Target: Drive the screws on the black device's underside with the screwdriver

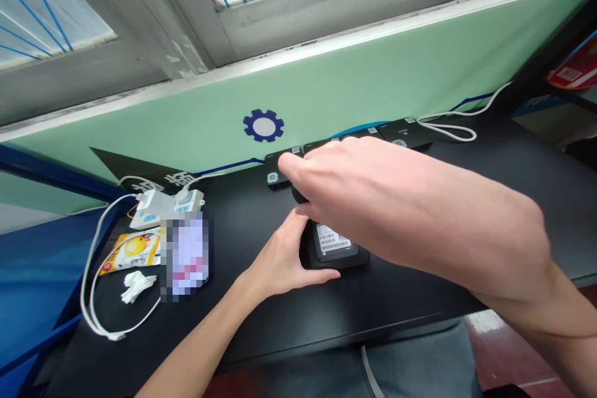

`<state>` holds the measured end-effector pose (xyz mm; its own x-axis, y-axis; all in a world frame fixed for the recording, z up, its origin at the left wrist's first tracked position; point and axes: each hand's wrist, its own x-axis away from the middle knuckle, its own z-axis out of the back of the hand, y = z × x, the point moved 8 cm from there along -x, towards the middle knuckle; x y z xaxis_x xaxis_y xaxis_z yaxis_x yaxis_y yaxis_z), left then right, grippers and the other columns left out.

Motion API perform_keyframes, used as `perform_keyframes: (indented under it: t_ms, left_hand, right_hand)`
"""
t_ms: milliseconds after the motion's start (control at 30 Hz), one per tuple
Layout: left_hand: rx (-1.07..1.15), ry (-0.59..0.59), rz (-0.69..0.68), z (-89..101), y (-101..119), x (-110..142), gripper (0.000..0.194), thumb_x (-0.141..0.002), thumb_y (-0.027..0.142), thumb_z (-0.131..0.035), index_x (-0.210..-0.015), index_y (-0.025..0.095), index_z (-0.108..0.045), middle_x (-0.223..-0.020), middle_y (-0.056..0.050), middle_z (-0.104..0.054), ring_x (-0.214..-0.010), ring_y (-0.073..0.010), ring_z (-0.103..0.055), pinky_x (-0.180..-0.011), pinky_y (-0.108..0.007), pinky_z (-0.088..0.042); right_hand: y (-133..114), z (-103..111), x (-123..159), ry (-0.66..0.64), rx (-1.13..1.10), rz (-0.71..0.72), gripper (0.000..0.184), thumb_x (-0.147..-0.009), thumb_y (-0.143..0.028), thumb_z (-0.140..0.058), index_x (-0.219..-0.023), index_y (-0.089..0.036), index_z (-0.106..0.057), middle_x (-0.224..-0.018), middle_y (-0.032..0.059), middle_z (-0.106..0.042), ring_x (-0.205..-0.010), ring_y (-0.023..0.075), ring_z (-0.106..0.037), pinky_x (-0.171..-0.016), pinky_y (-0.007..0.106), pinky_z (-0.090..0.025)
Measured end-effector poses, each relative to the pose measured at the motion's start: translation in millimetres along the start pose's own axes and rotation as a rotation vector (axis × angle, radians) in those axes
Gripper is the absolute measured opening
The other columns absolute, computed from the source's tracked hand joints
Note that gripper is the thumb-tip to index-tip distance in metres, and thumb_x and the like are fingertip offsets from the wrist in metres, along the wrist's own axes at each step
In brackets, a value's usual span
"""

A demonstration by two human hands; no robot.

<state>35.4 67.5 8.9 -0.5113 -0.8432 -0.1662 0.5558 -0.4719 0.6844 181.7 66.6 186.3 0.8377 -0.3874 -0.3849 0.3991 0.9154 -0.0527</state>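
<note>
Black desk [280, 320] below a green wall panel [349, 93]; labelled device [332, 239] between desk edges.
The left hand [280, 258] grips the device's left side; the right hand [373, 183] is clenched above, apparently around a mostly hidden dark object [298, 195]. A loosened left grip under sideways force could let the device slide.

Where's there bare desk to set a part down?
Bare desk: between pixelated item and left hand; at right, between right hand and white cable loop. Crowded: left end, with power strip, yellow packet, white tissue; back edge, with black boxes; centre, around labelled black device.
</note>
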Motion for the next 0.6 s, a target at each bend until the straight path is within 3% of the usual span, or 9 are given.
perform_keyframes:
  t_ms: [133, 300, 433, 500, 600]
  left_hand:
    - [-0.001, -0.003, 0.024, -0.7, -3, 1, 0.103, -0.079, 0.064, -0.101, -0.163, 0.029, -0.052, -0.149, -0.016, -0.072, -0.137, -0.0467, -0.072, -0.112, -0.066, -0.064]
    - [0.008, 0.005, 0.028, 0.8, -1, 0, 0.093, -0.08, 0.059, -0.102, -0.155, 0.027, -0.058, -0.15, -0.016, -0.072, -0.145, -0.0478, -0.067, -0.115, -0.068, -0.062]
    - [-0.01, -0.035, 0.039, -1.6, 0, 0, 0.104, -0.081, 0.056, -0.102, -0.167, 0.028, -0.051, -0.157, -0.018, -0.068, -0.153, -0.0513, -0.06, -0.119, -0.072, -0.059]
    - [-0.02, -0.034, 0.053, -2.4, -2, 1, 0.108, -0.081, 0.055, -0.102, -0.17, 0.027, -0.047, -0.158, -0.019, -0.066, -0.154, -0.0518, -0.059, -0.119, -0.072, -0.058]
    - [-0.016, -0.023, 0.056, -3.7, -5, 2, 0.099, -0.08, 0.058, -0.102, -0.161, 0.027, -0.054, -0.156, -0.018, -0.068, -0.151, -0.0511, -0.062, -0.117, -0.071, -0.06]
  right_hand:
    - [4, -6, -5, -0.003, 0.102, -0.029, 0.008, -0.108, -0.02, -0.062, -0.113, -0.015, -0.065, -0.104, 0.0059, -0.061, -0.084, 0.0216, -0.054, -0.071, 0.039, -0.035]
    - [-6, -2, -12, -0.026, 0.037, 0.045, 0.03, -0.097, 0.006, -0.054, -0.114, -0.016, -0.065, -0.111, 0.0066, -0.064, -0.094, 0.0204, -0.056, -0.08, 0.034, -0.042]
    - [-12, 2, -16, -0.092, -0.095, 0.035, 0.029, -0.098, 0.006, -0.054, -0.112, -0.017, -0.067, -0.12, 0.0091, -0.071, -0.108, 0.0226, -0.064, -0.085, 0.036, -0.047]
    - [-13, 2, -18, -0.108, -0.123, 0.019, 0.026, -0.098, 0.004, -0.057, -0.109, -0.017, -0.067, -0.119, 0.0089, -0.073, -0.104, 0.0228, -0.066, -0.081, 0.037, -0.046]
    - [-10, -2, -23, -0.118, -0.058, -0.014, 0.019, -0.097, -0.001, -0.066, -0.103, -0.019, -0.065, -0.103, 0.0047, -0.072, -0.084, 0.019, -0.064, -0.071, 0.036, -0.039]
